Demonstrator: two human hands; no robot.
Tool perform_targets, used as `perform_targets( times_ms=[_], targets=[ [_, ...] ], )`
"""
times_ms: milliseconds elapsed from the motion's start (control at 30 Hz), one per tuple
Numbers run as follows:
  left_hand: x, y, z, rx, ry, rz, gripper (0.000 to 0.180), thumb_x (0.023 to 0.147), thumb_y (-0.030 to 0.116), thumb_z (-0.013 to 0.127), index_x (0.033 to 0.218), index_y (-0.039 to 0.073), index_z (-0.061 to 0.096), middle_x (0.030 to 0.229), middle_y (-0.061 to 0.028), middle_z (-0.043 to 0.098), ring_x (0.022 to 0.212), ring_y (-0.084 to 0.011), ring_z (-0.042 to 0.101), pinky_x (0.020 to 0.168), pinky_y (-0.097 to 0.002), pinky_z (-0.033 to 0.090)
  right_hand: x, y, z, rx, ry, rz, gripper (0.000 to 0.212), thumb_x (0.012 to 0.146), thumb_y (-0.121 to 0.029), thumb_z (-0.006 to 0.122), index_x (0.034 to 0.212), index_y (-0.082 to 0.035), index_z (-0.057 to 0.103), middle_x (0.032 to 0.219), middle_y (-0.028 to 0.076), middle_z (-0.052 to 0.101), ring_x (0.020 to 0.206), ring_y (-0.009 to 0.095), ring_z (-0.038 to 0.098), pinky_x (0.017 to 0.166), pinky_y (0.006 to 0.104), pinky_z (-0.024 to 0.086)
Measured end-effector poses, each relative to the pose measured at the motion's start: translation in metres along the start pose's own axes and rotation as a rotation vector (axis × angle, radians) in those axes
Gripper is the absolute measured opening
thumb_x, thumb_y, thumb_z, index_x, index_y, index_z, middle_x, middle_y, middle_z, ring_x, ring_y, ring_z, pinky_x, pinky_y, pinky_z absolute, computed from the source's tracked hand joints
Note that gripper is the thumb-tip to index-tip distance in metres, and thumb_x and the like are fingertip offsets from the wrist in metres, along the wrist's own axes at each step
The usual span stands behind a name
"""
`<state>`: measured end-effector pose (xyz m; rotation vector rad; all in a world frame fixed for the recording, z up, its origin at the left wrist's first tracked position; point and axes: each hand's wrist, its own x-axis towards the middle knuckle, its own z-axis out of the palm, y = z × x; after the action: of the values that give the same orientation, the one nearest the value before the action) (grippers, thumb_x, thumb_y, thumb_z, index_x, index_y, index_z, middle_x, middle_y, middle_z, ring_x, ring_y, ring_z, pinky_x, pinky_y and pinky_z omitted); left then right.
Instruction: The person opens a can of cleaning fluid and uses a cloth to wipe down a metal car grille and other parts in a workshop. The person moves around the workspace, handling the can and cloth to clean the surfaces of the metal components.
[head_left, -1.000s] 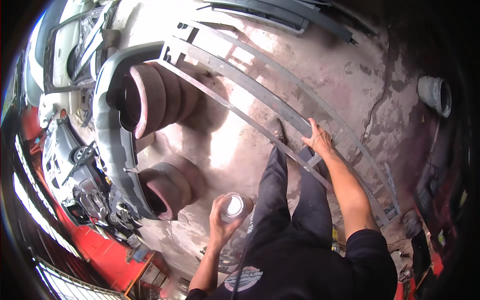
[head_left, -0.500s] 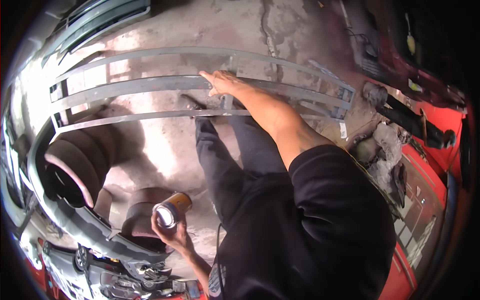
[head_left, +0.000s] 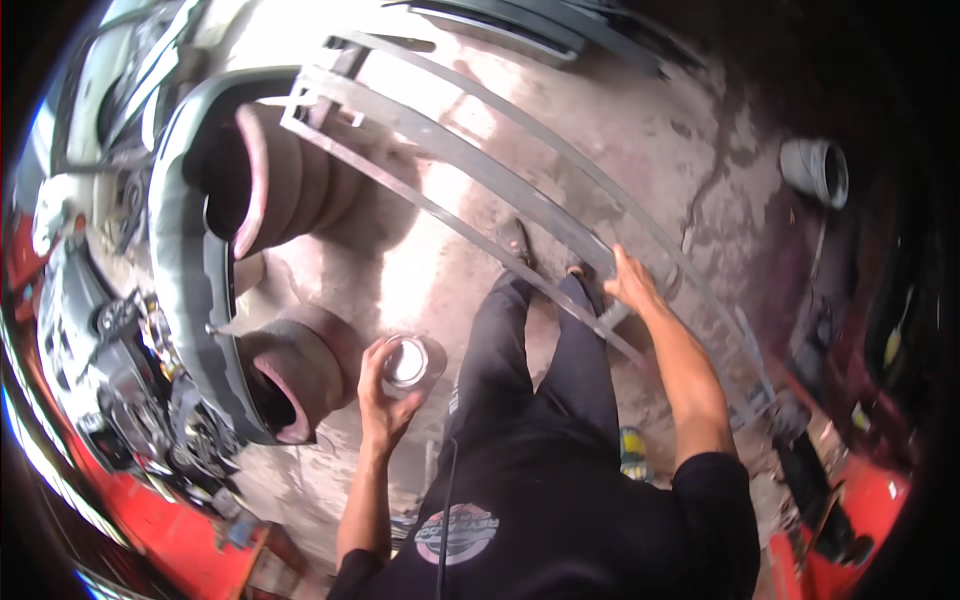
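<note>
My left hand (head_left: 378,405) is closed around an open can (head_left: 430,362) whose mouth shows a bright silvery-white inside. It holds the can out to the left of my legs. On the right, my right hand (head_left: 630,285) grips the middle bar of a long, slightly curved grey metal frame (head_left: 485,170). That frame has several parallel bars joined at the ends and slants from upper left to lower right, over my feet. Its far left end lies close to a grey bumper (head_left: 180,230). The fingertips under the bar are partly hidden.
Inside the bumper's curve stand dull brown, tyre-like rounded stacks (head_left: 300,180). A grey bucket (head_left: 812,170) lies tipped at the far right. Close by my right side is a container with a yellow-green band (head_left: 632,445). Car parts (head_left: 185,425) crowd the left.
The view has turned, and the frame now slants down to the right. My right hand still grips its middle bar. The can in my left hand now shows its mouth more directly.
</note>
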<state>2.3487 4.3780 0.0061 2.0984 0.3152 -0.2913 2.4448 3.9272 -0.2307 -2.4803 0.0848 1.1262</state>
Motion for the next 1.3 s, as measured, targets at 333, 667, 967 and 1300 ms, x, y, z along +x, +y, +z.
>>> perform_targets(
  times_ms=[333,667,967,1300],
  targets=[
    [-0.067,-0.011,-0.034,-0.001,0.235,0.142,0.073,0.065,0.006,0.089,0.133,0.007,0.061,0.132,-0.0188,0.060,0.121,-0.0344,0.063,0.101,-0.0410,0.051,-0.148,0.009,-0.021,-0.028,0.036,-0.090,0.072,0.075,-0.014,0.079,0.137,0.001,0.044,0.107,0.034,0.069,0.104,0.052,0.067,0.087,0.0544,0.053],
    [-0.255,-0.063,0.042,-0.196,0.478,0.034,0.079,0.074,0.012,0.092,0.142,0.001,0.053,0.136,-0.0137,0.059,0.128,-0.0279,0.058,0.113,-0.0411,0.045,-0.210,0.067,0.046,-0.075,0.104,-0.381,0.084,0.082,-0.025,0.077,0.153,-0.003,0.037,0.105,0.028,0.067,0.094,0.045,0.067,0.081,0.0521,0.052],
    [-0.278,-0.040,0.055,-0.137,0.399,0.033,0.074,0.080,-0.006,0.085,0.145,0.001,0.049,0.142,-0.0164,0.055,0.131,-0.0284,0.055,0.114,-0.0430,0.045,-0.211,0.037,0.041,0.029,0.042,-0.306,0.058,0.084,-0.016,0.080,0.129,0.000,0.047,0.098,0.029,0.068,0.095,0.047,0.068,0.080,0.0524,0.054],
    [-0.313,-0.065,0.040,-0.011,0.495,-0.005,0.075,0.061,0.002,0.086,0.132,0.002,0.062,0.135,-0.0174,0.062,0.128,-0.0330,0.060,0.109,-0.0410,0.047,-0.189,-0.008,0.087,-0.138,-0.105,-0.334,0.085,0.077,-0.014,0.076,0.151,0.002,0.039,0.108,0.033,0.069,0.100,0.047,0.070,0.085,0.0493,0.056]
  ],
)
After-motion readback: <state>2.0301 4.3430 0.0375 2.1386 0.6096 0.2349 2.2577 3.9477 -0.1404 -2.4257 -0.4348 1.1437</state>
